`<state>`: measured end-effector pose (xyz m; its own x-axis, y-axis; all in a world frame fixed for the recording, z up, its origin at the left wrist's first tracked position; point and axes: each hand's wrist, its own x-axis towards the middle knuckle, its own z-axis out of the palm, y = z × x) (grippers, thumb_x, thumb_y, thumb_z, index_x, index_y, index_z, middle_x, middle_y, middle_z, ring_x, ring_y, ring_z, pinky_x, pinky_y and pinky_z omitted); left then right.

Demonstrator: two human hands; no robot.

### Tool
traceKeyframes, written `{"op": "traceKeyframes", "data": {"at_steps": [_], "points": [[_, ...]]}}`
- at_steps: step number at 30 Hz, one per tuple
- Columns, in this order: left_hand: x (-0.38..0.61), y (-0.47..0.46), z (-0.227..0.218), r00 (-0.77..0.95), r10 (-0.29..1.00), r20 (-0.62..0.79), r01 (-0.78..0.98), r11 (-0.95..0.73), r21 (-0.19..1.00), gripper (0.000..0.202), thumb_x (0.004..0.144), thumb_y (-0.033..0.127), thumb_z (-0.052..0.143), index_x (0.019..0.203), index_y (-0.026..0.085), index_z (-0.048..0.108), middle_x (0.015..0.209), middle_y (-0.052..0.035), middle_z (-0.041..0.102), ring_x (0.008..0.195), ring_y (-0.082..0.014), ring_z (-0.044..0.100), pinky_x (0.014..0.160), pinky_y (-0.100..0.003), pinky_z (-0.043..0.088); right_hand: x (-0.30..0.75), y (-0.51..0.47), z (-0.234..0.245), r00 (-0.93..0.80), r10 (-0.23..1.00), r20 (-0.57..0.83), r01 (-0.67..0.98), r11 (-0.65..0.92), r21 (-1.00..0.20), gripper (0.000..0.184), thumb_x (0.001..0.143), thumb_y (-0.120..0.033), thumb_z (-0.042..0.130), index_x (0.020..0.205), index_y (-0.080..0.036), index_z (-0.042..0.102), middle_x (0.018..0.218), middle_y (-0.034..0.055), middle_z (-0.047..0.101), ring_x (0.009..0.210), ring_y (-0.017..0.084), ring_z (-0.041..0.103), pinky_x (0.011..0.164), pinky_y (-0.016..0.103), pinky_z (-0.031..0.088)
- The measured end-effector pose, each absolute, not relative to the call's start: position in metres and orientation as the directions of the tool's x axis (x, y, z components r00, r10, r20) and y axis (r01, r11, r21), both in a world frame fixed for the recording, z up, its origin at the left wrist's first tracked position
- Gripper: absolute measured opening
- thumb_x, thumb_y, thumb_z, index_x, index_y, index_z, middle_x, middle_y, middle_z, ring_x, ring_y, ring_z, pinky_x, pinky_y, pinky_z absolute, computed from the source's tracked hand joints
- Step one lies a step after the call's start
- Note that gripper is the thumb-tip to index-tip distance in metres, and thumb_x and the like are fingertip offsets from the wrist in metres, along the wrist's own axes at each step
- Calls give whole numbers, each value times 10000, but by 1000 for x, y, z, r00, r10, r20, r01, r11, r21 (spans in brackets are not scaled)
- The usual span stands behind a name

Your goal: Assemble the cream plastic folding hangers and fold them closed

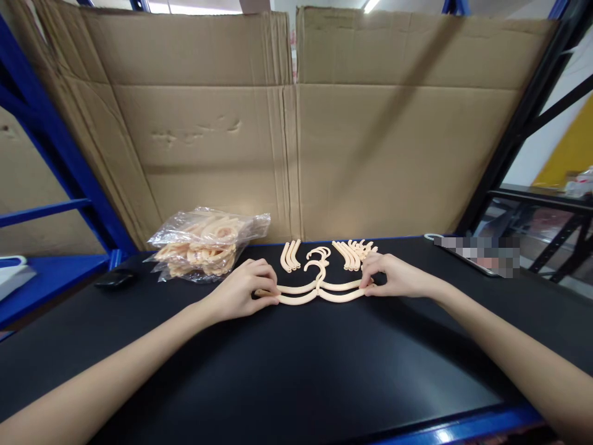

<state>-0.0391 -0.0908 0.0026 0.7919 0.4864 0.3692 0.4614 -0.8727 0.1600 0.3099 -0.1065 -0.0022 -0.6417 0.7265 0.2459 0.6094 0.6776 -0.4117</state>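
Two cream plastic hangers (319, 292) lie stacked on the black table (296, 371), hooks pointing away from me. My left hand (248, 287) pinches their left ends with curled fingers. My right hand (391, 277) pinches their right ends the same way. Just behind the hangers lie a small group of curved cream arm pieces (290, 255) on the left, loose hook pieces (319, 253) in the middle, and several more arm pieces (354, 253) on the right.
A clear plastic bag (208, 244) full of cream parts sits at the back left. A small black object (113, 279) lies left of it. Cardboard sheets (296, 123) wall off the back. Blue rack posts (55, 148) stand left; a blurred flat device (479, 252) lies right.
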Motion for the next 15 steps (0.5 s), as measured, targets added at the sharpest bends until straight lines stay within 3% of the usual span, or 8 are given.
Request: {"op": "traceKeyframes", "data": {"at_steps": [3,15], "points": [[-40,-88,-1,812,462,357,467,-881,77,133,848,289,617,799,206,708,813,-36,644,813,-187,547,754,-323,407,310,-105,-4,-646,725,237,622,681,-387,64,762,-218,659,760,-188,714,703,21,631,715,162,564,727,304,437],[-41,-90,-13,773,469,426,517,-856,4,99,833,229,538,908,186,586,866,-42,614,808,-196,543,708,-320,401,309,-105,-6,-593,762,261,674,647,-357,51,750,-143,620,762,-170,660,722,23,638,666,150,564,654,279,434]]}}
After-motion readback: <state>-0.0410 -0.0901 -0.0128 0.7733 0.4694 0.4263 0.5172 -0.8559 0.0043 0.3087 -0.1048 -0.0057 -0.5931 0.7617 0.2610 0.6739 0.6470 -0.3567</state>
